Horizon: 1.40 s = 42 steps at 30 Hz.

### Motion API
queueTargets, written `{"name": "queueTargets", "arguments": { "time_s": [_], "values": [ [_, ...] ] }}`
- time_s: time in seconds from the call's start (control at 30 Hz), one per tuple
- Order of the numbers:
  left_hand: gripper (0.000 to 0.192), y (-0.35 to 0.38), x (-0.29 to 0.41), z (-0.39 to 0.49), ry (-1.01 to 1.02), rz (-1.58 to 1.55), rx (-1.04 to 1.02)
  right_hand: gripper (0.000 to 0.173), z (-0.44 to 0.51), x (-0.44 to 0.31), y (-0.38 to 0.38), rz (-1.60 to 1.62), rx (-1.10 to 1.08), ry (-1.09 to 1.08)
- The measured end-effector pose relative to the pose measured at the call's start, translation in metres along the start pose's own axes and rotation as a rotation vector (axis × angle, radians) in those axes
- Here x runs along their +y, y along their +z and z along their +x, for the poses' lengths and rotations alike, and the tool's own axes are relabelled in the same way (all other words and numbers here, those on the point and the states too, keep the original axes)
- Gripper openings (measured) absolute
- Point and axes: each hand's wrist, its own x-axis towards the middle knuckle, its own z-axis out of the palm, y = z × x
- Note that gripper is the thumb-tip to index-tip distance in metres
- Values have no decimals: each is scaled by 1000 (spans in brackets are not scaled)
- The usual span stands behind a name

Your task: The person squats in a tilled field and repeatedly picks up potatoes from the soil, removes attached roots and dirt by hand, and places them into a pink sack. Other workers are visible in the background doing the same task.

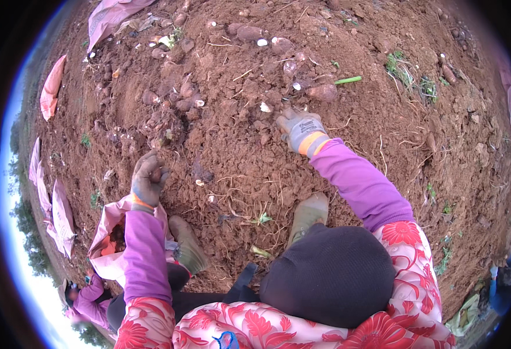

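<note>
My left hand [149, 178], in a soiled work glove, is curled round a small brown lump that looks like a root tuber, above an open pink woven sack [115, 213] beside my boot. My right hand [300, 126], in a grey glove with an orange cuff, reaches down to the reddish soil with its fingertips at the ground; whether it holds anything cannot be told. Just beyond it lie a brown tuber [322, 92] near a green stalk [348, 80] and a pale cut piece [265, 107]. A heap of tubers [187, 97] lies farther left.
More tubers [249, 33] lie at the top. Filled or folded pink sacks [53, 87] stand along the left. My boots [310, 213] rest on root-strewn soil. One person [90, 301] crouches at lower left; another [505, 283] is partly visible at lower right.
</note>
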Motion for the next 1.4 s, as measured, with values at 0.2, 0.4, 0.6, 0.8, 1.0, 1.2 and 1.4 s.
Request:
{"name": "queueTargets", "arguments": {
  "time_s": [0.2,0.4,0.6,0.8,1.0,1.2,1.4],
  "values": [
    [35,-225,52,-53,-422,1045,674,61,-88,79,-8,-46,-195,462],
    [52,-168,7,-13,-28,1587,567,80,-52,37,-9,-114,243,-12],
    [44,106,-50,9,244,989,-239,33,-29,50,-9,324,252,115],
    [48,238,-102,-57,367,1810,-1115,22,-134,59,15,1546,456,412],
    [45,153,-83,-62,-98,1818,-1197,16,-193,96,-67,1541,885,232],
    [47,141,-93,-60,46,1405,-606,86,-43,60,36,1827,231,428],
    [54,184,-112,-16,-162,741,-462,106,1,22,12,472,30,461]
  ]
}}
